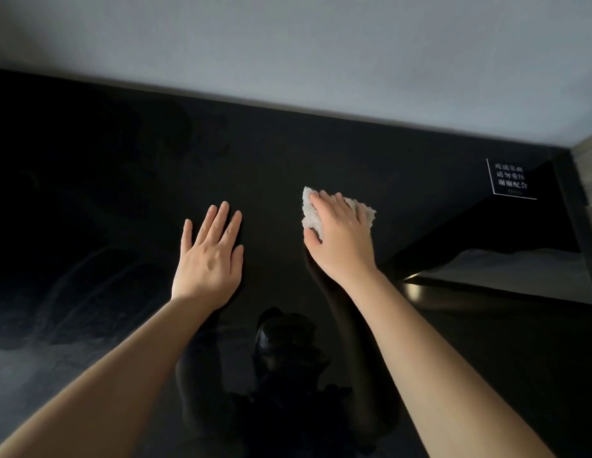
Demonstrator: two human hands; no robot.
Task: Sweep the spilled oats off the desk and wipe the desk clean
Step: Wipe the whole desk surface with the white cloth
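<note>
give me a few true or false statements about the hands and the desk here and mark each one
1. The left hand lies flat on the glossy black desk. True.
2. The right hand presses on a crumpled white cloth. True.
3. The left hand grips a brush. False: it holds nothing.
4. Oats are heaped between the hands. False: none show there.
5. The black sign with white lettering sits at the desk's near left corner. False: far right corner.

- Open dark tabletop (116, 193) stretches left of the left hand (208, 256), which lies flat.
- A bare strip runs between that hand and the right hand (342, 236), which rests on a cloth (310, 214).
- A wall (288, 44) closes the far edge.
</note>
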